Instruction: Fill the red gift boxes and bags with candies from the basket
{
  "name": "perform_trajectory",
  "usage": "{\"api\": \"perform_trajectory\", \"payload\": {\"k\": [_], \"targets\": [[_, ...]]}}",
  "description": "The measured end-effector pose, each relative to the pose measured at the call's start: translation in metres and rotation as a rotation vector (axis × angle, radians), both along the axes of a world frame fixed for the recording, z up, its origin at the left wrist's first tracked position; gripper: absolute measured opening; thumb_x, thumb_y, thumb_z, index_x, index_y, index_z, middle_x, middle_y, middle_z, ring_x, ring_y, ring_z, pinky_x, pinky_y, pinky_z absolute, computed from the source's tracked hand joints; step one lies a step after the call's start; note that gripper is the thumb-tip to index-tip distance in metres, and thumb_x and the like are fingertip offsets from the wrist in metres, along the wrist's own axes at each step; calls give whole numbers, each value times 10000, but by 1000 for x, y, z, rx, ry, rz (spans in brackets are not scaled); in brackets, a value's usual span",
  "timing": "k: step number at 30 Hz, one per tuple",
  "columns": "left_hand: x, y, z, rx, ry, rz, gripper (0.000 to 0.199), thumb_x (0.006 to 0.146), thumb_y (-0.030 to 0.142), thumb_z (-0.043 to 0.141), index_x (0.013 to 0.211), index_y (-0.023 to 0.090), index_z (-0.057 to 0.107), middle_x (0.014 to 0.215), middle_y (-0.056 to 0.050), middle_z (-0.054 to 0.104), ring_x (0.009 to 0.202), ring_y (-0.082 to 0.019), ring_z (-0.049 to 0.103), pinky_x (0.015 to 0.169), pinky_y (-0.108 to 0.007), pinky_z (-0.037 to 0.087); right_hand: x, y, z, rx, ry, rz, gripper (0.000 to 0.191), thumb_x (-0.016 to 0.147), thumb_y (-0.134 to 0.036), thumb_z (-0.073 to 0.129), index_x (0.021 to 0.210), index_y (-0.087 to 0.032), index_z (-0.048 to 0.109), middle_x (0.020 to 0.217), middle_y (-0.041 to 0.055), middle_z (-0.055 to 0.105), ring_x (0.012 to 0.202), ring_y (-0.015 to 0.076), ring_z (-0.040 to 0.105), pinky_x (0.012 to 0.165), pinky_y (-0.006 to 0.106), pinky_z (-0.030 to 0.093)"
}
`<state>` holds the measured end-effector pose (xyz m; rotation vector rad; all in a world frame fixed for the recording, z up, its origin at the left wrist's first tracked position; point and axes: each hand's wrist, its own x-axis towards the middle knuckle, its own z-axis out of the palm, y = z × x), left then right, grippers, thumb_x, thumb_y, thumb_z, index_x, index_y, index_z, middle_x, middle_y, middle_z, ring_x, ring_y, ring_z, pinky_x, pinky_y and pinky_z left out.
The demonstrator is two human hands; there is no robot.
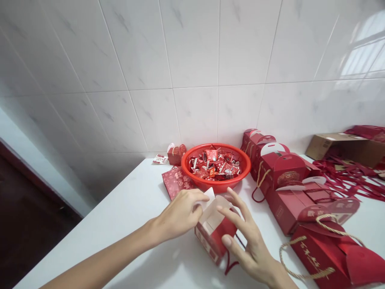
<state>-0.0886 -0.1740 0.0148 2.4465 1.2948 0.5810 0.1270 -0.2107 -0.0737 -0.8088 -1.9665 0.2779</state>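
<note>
An open red gift box (215, 230) with a pale inside stands on the white table, tilted toward the camera, a dark red cord hanging at its front right. My left hand (183, 212) is at its left rim, thumb and forefinger pinched by a white flap (209, 197). My right hand (248, 237) has its fingers spread over the box's right side and holds nothing. Just behind the box sits a red plastic basket (215, 186) filled with small red wrapped sweets (212, 155).
Several closed red boxes (282, 204) with rope handles line the right. A cardboard box (323, 148) and loose red ribbons (345, 176) lie at the far right. Left of the basket are a red sheet (176, 182) and a small red box (175, 155). A tiled wall (195, 108) closes the back.
</note>
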Motion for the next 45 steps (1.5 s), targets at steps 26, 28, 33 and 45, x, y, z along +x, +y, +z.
{"api": "perform_trajectory", "payload": {"k": [26,28,33,45], "targets": [[-45,33,-35,-621,-90,-287,900,874,668,566,1594,342,134,1667,-36,158,1470,-348,305,1109,-430,402,36,9,15,-549,-297,-54,919,852,-541,657,1597,-253,203,1384,131,609,1130,328,656,889,413,545],[-44,42,-33,-639,-90,-304,900,860,650,601,1587,351,164,1658,-29,197,1449,-346,346,1087,-419,421,35,10,17,-594,-286,-64,954,827,-536,683,1598,-244,203,1263,124,683,1001,318,691,800,373,548],[-37,63,-4,-446,123,-280,856,770,564,729,1522,352,379,1421,-56,588,1098,-275,634,841,-295,496,32,13,13,-666,-254,-96,938,798,-511,722,1574,-238,272,1182,111,712,936,302,702,768,344,536],[46,143,7,17,207,-268,321,800,272,668,1097,178,746,1079,-102,732,955,-254,655,823,-303,459,26,16,-3,-301,-62,-172,609,895,-618,573,1397,-275,552,1541,152,419,1385,330,468,1053,445,483]]}}
